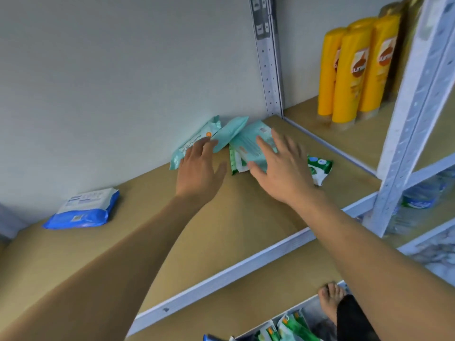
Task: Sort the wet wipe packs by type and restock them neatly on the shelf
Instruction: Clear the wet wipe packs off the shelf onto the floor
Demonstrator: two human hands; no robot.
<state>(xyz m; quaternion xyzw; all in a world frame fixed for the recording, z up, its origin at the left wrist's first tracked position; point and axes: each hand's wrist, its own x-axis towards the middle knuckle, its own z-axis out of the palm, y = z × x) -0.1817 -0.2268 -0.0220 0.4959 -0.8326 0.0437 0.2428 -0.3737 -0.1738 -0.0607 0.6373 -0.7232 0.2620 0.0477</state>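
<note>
Teal packs (240, 140) heaped against the wall (123, 70) at the shelf (147, 217) back, green ones (320, 166) mixed in underneath. Left hand (199, 168) and right hand (283, 168) both open, fingers spread flat on teal packs, likely splitting types. Blue pack (83, 210) lies apart, left.

Teal pks (234, 131) at 12; grn/wht pk (320, 168) at 3; blue/wht pk (83, 212) at 8; yellow btls (349, 80), brown labels, at 2; tan shelf (138, 185).
</note>
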